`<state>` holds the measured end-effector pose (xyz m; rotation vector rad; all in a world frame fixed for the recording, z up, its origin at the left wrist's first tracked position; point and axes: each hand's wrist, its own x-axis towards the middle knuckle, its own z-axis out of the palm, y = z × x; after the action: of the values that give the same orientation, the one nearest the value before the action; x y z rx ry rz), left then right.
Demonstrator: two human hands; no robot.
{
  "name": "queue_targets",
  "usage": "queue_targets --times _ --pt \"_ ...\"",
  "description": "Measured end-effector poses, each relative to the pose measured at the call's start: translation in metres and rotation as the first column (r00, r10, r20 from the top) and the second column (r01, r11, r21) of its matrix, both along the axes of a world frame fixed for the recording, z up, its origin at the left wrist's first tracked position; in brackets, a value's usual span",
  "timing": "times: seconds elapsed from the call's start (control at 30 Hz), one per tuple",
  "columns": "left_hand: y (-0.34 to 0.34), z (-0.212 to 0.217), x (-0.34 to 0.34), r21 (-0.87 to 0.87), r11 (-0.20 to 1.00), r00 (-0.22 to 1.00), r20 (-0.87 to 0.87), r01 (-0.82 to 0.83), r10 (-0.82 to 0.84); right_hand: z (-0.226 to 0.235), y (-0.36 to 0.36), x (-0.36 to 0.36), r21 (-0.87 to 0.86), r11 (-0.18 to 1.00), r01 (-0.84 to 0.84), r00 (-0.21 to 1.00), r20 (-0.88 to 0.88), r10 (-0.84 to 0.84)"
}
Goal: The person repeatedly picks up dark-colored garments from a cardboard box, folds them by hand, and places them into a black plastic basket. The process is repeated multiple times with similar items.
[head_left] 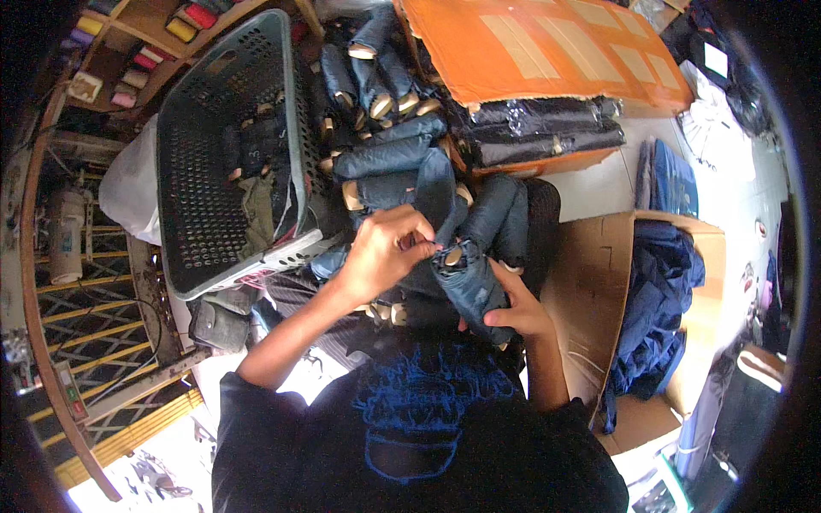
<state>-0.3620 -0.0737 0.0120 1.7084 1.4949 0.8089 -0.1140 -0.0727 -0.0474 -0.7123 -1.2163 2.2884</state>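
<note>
A rolled bundle of dark blue denim (470, 286) with a beige patch at its upper end is in front of my chest. My right hand (517, 308) wraps round its right side, thumb on the cloth. At the bundle's upper left corner, my left hand (393, 248) is closed in a pinch. What lies between its fingertips is too small to make out. More denim rolls (385, 158) are heaped just beyond my hands, several showing beige ends. Another denim roll (492, 209) leans right behind the held one.
To the left stands a large grey perforated basket (295, 128) with dark and olive cloth inside. Beyond the rolls is an orange carton (547, 51) with plastic-wrapped dark packs. On the right, an open cardboard box (590, 282) holds navy clothing. Thread spools (201, 15) fill shelves at upper left.
</note>
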Motion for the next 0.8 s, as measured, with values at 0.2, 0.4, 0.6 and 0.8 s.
queue_targets --times 0.2,0.4,0.6,0.8 --pt "-0.027 -0.009 0.026 -0.103 0.97 0.904 0.351 -0.221 0.243 0.01 -0.006 0.008 -0.139 0.99 0.007 0.997 -0.073 -0.017" --pt "-0.042 -0.017 0.033 0.035 0.933 0.918 0.193 -0.359 0.346 0.017 -0.004 0.008 0.26 0.966 0.005 0.977 0.204 -0.061" --pt "-0.05 -0.022 0.043 -0.081 0.894 0.826 0.353 -0.441 0.439 0.04 0.005 0.007 0.678 0.68 -0.278 0.912 0.409 -0.036" --pt "-0.055 -0.025 0.044 -0.027 0.896 0.844 0.326 -0.443 0.427 0.059 0.011 0.005 0.704 0.605 -0.372 0.879 0.477 -0.015"
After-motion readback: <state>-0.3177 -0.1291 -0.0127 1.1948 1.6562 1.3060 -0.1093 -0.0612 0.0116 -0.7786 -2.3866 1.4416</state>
